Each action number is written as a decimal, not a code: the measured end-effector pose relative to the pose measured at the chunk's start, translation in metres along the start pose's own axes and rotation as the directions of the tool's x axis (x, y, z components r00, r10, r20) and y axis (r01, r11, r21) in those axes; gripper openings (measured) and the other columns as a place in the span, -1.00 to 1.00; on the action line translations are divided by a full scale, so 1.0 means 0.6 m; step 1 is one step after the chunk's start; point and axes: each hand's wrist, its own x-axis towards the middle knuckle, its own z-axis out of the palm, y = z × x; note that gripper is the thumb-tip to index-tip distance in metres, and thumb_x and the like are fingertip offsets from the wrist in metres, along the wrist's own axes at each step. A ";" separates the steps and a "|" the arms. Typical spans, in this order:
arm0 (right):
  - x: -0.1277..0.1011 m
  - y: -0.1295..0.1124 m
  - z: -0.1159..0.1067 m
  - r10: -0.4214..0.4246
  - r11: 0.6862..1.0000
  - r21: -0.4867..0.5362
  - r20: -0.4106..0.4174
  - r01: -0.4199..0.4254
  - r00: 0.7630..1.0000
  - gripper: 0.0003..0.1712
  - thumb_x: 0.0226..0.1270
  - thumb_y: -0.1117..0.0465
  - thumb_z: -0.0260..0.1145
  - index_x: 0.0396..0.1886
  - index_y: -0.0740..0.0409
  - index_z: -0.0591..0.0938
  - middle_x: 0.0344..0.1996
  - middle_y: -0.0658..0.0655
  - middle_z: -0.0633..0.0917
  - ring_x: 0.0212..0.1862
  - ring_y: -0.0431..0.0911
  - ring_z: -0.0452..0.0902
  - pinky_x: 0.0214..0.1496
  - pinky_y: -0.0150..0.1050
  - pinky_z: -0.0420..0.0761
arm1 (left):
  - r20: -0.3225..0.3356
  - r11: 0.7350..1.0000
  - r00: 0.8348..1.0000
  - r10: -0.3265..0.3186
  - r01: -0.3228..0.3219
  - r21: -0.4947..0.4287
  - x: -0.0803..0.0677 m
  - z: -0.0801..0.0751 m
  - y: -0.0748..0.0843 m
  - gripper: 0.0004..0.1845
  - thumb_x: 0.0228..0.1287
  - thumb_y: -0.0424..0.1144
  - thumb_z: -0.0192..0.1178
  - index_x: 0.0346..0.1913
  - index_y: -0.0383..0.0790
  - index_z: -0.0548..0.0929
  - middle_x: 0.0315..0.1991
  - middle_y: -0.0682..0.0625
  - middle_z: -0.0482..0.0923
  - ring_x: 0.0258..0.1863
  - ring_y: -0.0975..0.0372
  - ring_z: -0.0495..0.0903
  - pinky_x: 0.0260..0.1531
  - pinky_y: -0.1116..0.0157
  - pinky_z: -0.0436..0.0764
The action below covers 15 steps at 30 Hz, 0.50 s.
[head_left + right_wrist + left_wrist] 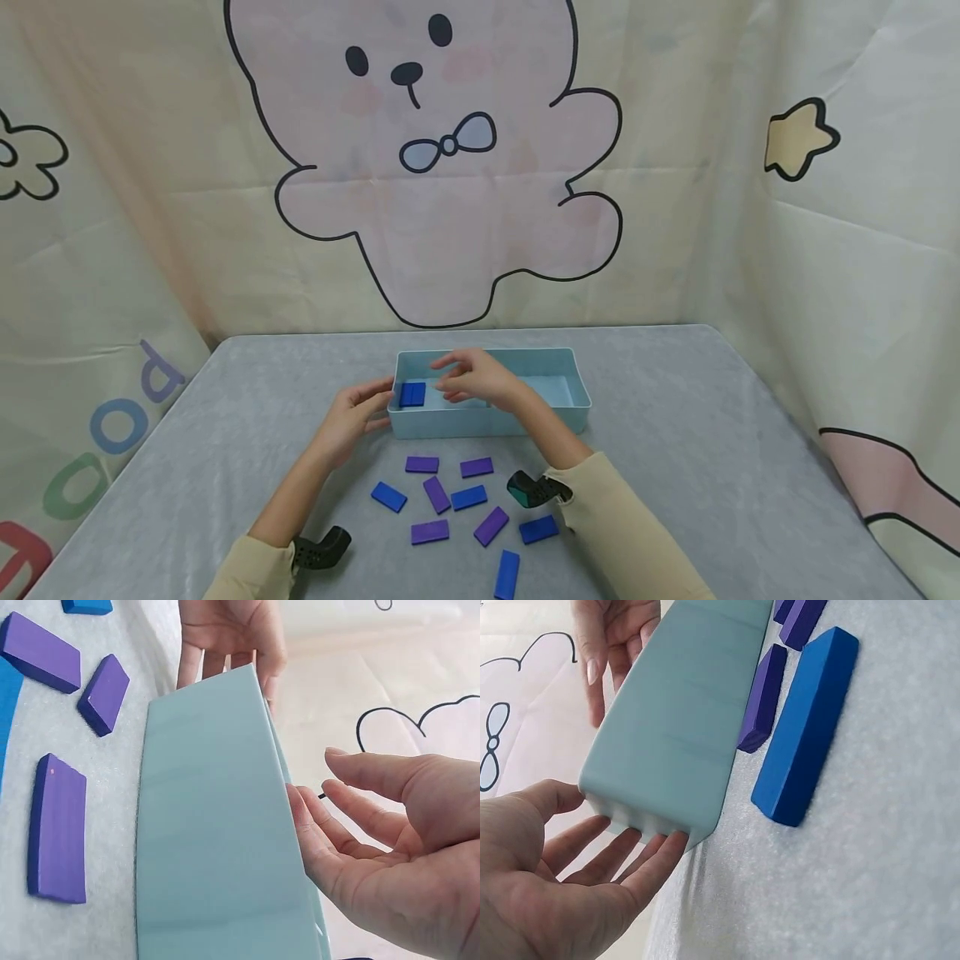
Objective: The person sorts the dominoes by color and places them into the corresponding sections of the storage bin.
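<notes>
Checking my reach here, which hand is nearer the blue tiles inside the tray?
Right. The right hand hovers over the tray just beside the blue tiles; the left hand touches the tray's outer left end.

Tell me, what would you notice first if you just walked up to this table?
Probably the pale blue box in the middle of the grey table, with both hands at it: the left hand touches its left end and the right hand hovers above it. Inside sits a blue block, and more blue and purple blocks lie scattered in front.
</notes>
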 end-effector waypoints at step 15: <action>-0.046 -0.001 -0.007 -0.050 0.999 0.013 -0.028 0.051 0.998 -0.57 0.60 0.27 0.28 0.36 0.31 0.60 0.12 0.39 0.71 0.01 0.20 0.74 0.09 -0.06 0.79 | 0.012 1.000 1.000 0.000 -0.001 0.006 0.000 -0.001 0.000 -0.46 0.68 -0.26 0.04 0.52 -0.52 0.34 0.53 -0.41 0.33 0.43 -0.24 0.45 0.29 -0.04 0.62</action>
